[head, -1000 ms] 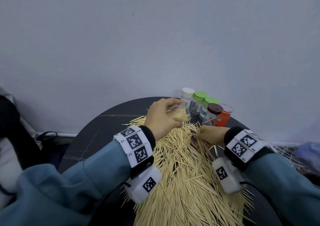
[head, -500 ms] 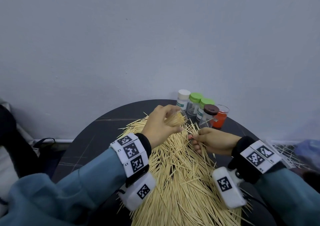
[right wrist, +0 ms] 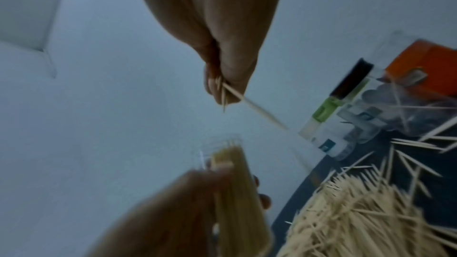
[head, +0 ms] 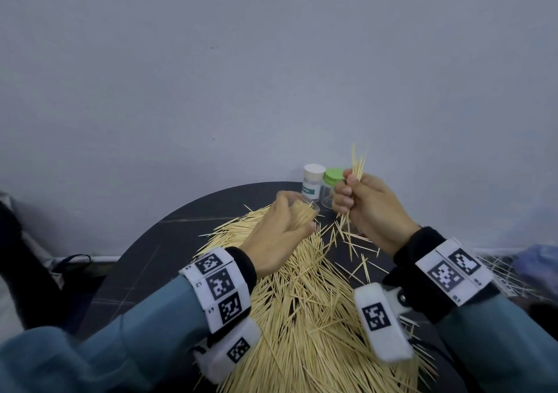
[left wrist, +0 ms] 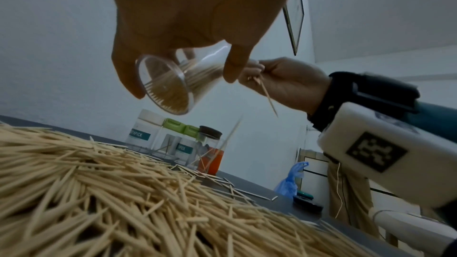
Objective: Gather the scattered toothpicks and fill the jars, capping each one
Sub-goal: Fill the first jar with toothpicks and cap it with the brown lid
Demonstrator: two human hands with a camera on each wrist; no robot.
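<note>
Toothpick heap [head: 302,302] covers the near table [head: 145,260]; capped jars [head: 314,181] line the far edge.

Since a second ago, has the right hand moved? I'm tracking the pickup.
Yes. The right hand has risen from the toothpick pile, gripping a bunch of toothpicks level with the green-capped jar.

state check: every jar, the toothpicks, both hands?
left hand: grips the clear jar
clear jar: uncapped, tilted, partly filled with toothpicks
right hand: grips a toothpick bundle
toothpick bundle: lifted above the table
toothpick pile: scattered on the table
white-lid jar: capped, upright
green-lid jars: capped, upright
brown-lid jar: capped, upright
orange jar: upright, lid not visible
</note>
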